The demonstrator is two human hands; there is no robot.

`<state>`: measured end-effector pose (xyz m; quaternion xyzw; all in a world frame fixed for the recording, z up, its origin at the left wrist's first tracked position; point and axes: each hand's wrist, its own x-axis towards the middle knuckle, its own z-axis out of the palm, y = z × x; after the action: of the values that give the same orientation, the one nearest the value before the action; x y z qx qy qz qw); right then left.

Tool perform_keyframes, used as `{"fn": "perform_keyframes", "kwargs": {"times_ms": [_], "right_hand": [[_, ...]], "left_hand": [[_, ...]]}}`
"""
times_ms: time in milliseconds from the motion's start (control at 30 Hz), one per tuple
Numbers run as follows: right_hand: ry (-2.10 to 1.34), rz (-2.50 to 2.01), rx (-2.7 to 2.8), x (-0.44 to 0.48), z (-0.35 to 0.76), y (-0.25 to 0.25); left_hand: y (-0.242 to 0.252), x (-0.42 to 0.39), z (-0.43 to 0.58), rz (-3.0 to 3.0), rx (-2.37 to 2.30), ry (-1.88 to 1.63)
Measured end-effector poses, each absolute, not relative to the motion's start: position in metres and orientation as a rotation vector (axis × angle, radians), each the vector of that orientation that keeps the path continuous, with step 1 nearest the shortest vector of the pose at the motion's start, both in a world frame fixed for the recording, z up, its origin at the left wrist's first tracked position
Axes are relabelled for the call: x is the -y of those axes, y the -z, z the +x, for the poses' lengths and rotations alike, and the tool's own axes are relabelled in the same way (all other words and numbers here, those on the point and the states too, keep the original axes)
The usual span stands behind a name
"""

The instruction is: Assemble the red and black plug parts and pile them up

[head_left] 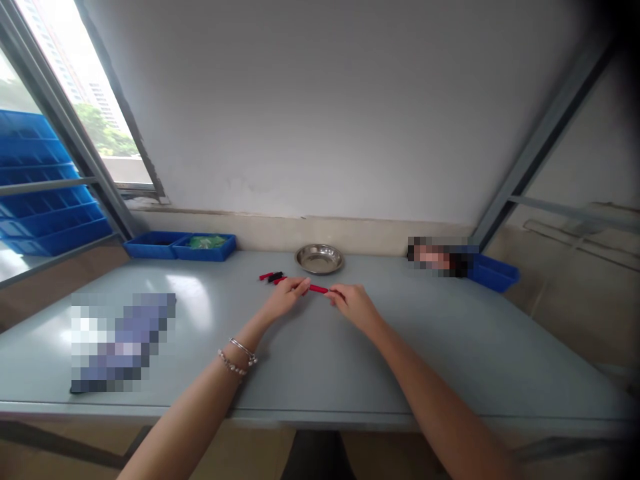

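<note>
My left hand (289, 298) and my right hand (353, 303) meet over the middle of the table, each pinching one end of a slim red rod (319, 289). The rod lies roughly level between them; its ends are hidden by my fingers, and its exact kind is too small to make out. Just left of and behind my left hand lies a small group of similar pieces, a red one (265, 276) and a black one (275, 277) among them. A round, shallow steel bowl (320, 269) stands right behind my hands.
The grey table (320, 373) reaches back to a wall. Two blue bins (157, 251) sit at the back left, one with green packaging (206, 242). Another blue bin (494, 272) is at the right beside a blurred item (437, 257). A blurred bluish object (127, 343) lies front left.
</note>
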<state>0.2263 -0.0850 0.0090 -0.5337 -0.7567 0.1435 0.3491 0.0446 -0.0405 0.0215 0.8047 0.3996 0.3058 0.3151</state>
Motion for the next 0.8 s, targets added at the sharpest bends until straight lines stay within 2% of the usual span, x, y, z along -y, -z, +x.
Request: {"fn": "perform_keyframes", "kwargs": {"times_ms": [800], "right_hand": [[-0.395,-1.410,1.938,0.0841,0.2282,-0.0087]], "left_hand": [[-0.0186,0.0350,0.0403,2.213,-0.989,-0.863]]}}
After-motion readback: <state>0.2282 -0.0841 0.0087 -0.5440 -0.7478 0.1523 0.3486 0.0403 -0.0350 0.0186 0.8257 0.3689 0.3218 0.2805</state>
